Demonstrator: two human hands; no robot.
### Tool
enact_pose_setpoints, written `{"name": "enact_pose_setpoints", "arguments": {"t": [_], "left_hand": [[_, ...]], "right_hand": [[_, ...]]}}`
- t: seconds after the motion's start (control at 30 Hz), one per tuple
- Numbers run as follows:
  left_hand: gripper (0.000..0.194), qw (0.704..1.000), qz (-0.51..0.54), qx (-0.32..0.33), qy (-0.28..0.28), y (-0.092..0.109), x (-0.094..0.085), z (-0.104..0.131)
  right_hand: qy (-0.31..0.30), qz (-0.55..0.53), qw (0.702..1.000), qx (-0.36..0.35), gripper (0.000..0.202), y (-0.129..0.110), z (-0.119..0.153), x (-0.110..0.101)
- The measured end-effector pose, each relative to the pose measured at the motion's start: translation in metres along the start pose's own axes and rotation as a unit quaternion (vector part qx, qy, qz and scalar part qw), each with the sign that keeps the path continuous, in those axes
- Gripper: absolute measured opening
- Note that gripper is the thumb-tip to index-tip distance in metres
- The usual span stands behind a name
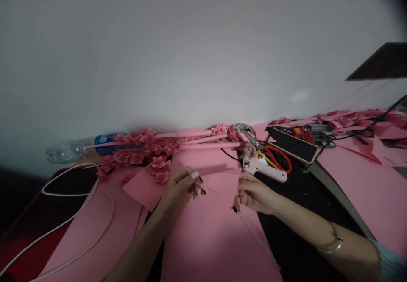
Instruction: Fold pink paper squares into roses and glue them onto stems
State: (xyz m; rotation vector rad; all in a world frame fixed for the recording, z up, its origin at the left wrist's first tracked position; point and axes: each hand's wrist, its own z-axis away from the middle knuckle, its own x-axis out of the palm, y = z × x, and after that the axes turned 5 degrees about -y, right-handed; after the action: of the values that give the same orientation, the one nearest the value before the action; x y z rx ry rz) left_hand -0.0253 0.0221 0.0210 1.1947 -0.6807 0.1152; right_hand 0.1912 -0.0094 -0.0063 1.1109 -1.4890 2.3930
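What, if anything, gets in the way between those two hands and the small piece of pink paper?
Nothing visible does. The left hand and right hand pinch the small pink paper piece at opposite sides. The hot glue gun lies beyond the right hand, not between it and the paper.

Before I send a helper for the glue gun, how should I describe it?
Start at the big pink sheet in the middle. Just beyond the right hand, by the sheet's far right corner, lies the glue gun: pale and pistol-shaped, unlike the orange loop handles beside it.
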Motion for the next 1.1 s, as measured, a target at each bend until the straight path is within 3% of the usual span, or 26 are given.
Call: {"name": "enact_pose_setpoints", "arguments": {"t": [0.37, 0.6, 0.7, 0.77, 0.9, 0.97, 1.1], "left_hand": [[0.033, 0.995, 0.026, -0.006, 0.1, 0.006, 0.001, 0.001], [0.036, 0.989, 0.029, 0.072, 0.126, 0.002, -0.008, -0.003], [0.021, 0.979, -0.087, 0.15, 0.106, 0.0, -0.011, -0.001], [0.016, 0.962, -0.192, 0.184, 0.063, 0.0, -0.011, 0.001], [0.043, 0.914, -0.378, 0.138, -0.061, -0.001, -0.008, 0.005], [0.051, 0.879, -0.451, 0.121, -0.096, -0.002, -0.007, 0.006], [0.041, 0.837, -0.519, 0.134, -0.113, -0.005, -0.011, 0.002]], "right_hand": [[-0.031, 0.004, 1.0, 0.001, 0.019, 0.001, 0.001, 0.001], [-0.02, -0.022, 1.0, -0.006, 0.018, -0.001, 0.0, 0.004], [-0.014, -0.026, 1.0, -0.004, 0.015, -0.002, -0.001, 0.004], [-0.007, -0.022, 1.0, -0.003, 0.016, -0.002, -0.001, 0.005], [0.008, 0.004, 1.0, 0.001, 0.017, -0.001, 0.0, 0.005], [0.009, 0.021, 1.0, 0.01, 0.017, 0.0, 0.001, 0.005], [0.006, 0.058, 0.998, 0.029, 0.022, 0.003, 0.001, 0.004]]}}
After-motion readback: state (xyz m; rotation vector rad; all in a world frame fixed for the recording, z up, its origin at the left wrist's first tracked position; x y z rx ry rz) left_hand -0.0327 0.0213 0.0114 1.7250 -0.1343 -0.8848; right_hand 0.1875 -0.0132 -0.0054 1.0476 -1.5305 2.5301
